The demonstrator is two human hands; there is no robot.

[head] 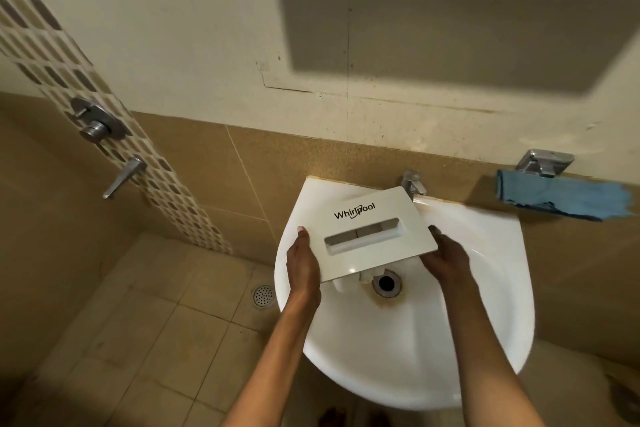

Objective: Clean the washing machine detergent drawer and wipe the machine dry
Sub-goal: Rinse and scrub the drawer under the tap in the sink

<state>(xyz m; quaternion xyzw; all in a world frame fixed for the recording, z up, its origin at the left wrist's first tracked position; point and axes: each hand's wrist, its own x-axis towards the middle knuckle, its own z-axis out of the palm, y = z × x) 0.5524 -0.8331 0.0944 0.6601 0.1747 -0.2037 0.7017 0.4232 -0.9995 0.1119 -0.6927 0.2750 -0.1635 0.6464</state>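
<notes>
At centre frame, above a white sink (485, 253), the left hand (303, 265) and right hand (446, 258) grasp a detergent drawer (360, 232); lowering it level under the tap (412, 184) would rinse it best.

Plastic detergent drawer panel (374, 256): white, with black lettering.
Round ceramic basin (415, 350): white, brownish ring at the drain.
Crumpled cloth (561, 198): light blue.
Mosaic wall strip (62, 62): cream, grey-brown squares.
Floor tiles (156, 340): beige.
</notes>
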